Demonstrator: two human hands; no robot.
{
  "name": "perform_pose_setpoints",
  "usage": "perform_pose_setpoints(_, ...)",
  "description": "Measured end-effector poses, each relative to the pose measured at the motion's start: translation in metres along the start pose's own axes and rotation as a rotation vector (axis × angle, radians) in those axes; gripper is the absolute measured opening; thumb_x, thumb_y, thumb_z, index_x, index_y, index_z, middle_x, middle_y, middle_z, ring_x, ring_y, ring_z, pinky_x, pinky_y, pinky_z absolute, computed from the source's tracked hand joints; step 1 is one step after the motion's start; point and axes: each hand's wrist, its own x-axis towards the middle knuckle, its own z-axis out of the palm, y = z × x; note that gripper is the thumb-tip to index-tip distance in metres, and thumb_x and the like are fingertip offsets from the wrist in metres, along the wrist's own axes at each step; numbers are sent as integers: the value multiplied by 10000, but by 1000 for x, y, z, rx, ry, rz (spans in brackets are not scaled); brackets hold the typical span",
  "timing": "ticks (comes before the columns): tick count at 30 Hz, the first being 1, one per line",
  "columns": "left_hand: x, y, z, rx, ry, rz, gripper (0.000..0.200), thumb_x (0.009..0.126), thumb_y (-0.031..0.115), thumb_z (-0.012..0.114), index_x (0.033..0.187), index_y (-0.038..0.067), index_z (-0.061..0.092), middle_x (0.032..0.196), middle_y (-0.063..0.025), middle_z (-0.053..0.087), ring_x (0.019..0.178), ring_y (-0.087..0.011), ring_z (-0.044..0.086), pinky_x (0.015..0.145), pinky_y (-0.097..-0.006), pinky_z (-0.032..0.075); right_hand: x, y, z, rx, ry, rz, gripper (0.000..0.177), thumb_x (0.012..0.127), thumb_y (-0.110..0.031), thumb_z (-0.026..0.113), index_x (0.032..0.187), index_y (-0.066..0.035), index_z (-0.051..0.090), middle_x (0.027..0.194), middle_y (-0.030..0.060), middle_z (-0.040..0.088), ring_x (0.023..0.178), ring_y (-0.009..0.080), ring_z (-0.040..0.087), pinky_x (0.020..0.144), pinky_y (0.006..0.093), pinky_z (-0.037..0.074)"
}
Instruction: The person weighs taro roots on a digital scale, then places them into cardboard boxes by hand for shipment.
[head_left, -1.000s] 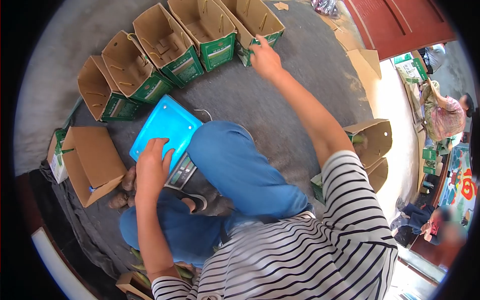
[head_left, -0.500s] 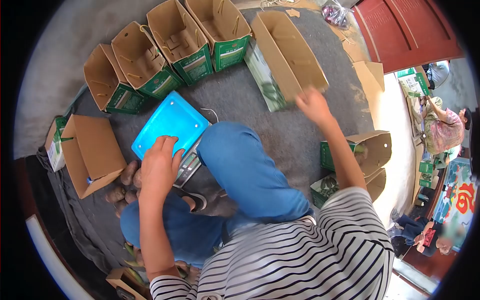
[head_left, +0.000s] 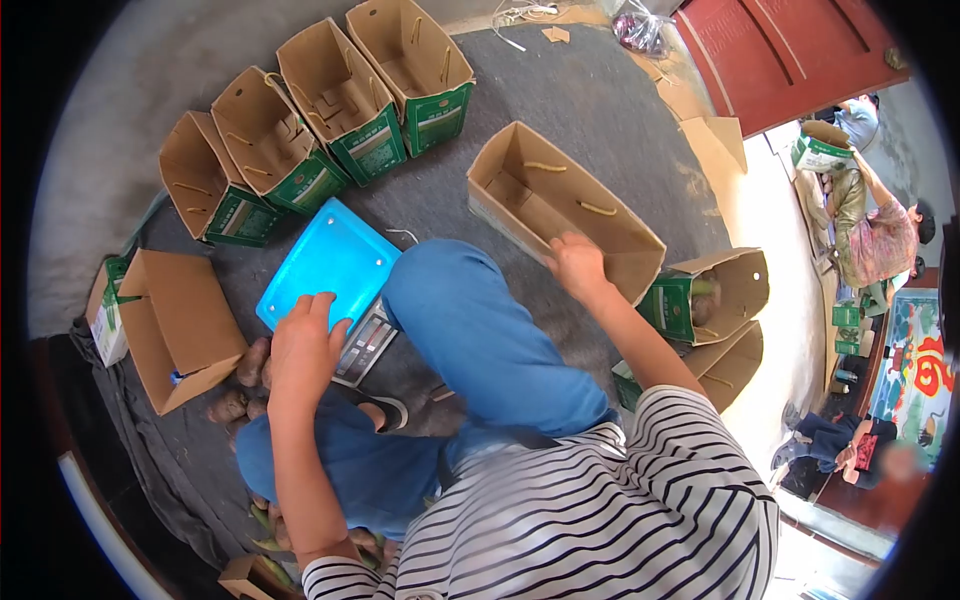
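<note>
An open cardboard carton (head_left: 522,200) with yellow cord handles stands right of the scale. My right hand (head_left: 578,266) grips its near rim, fingers over the edge. My left hand (head_left: 306,345) hovers at the near edge of the scale's blue tray (head_left: 330,262), fingers loosely bent, thumb apart, holding nothing. Nothing lies on the tray. Beside my knee the scale's key panel (head_left: 364,345) shows in part. Brown, potato-like tubers (head_left: 228,406) lie on the floor left of my left forearm.
Several open green-printed cartons (head_left: 372,140) line the wall. A brown box (head_left: 180,320) stands at left. Two more cartons (head_left: 735,290) are by my right arm, one holding produce. Corn-like ears (head_left: 262,518) lie behind my left arm. Another person (head_left: 880,240) handles a carton at far right.
My right hand has drawn the carton nearer and turned it, so it now stands beside my knee and the other cartons. My left hand has stayed by the scale tray.
</note>
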Motion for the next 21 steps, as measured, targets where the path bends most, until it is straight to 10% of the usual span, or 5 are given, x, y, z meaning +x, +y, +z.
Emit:
perform_pose_setpoints(4, -4, -8, 0, 103, -198, -128, 381, 822, 152, 677, 1153, 8, 555, 1057, -184, 615, 943, -349, 613, 787, -447, 489, 3, -7, 11, 118, -18, 81, 237, 808, -268, 677, 879, -52, 611, 897, 141, 601, 906, 333, 607, 787, 430, 500)
perform_pose_setpoints(7, 0, -2, 4, 145, 297, 63, 443, 821, 152, 679, 1215, 17, 528, 1110, -177, 609, 985, -345, 602, 818, -454, 480, 6, -1, 8, 121, -43, 170, 256, 820, -283, 668, 917, -52, 611, 920, 142, 609, 930, 331, 604, 795, 430, 500)
perform_pose_setpoints(10, 11, 8, -7, 68, 374, 151, 475, 830, 153, 670, 1258, 27, 507, 1147, -177, 602, 1023, -345, 589, 846, -451, 470, 11, -2, 4, 136, -54, 226, 259, 823, -282, 663, 935, -55, 610, 943, 144, 615, 938, 333, 603, 800, 434, 497)
perform_pose_setpoints(16, 4, -8, 2, 177, -424, -182, 456, 858, 191, 642, 1269, 45, 508, 1126, -200, 604, 993, -369, 600, 853, -452, 479, 8, -2, 9, 138, -40, 191, 252, 825, -274, 659, 953, -61, 620, 950, 142, 620, 927, 333, 609, 801, 436, 495)
perform_pose_setpoints(21, -6, -15, 2, 149, -109, -38, 418, 849, 199, 654, 1218, 39, 539, 1020, -179, 626, 910, -332, 628, 775, -424, 503, 10, 4, 0, 145, -33, 144, 249, 825, -259, 659, 975, -61, 639, 931, 133, 623, 927, 321, 608, 802, 430, 492)
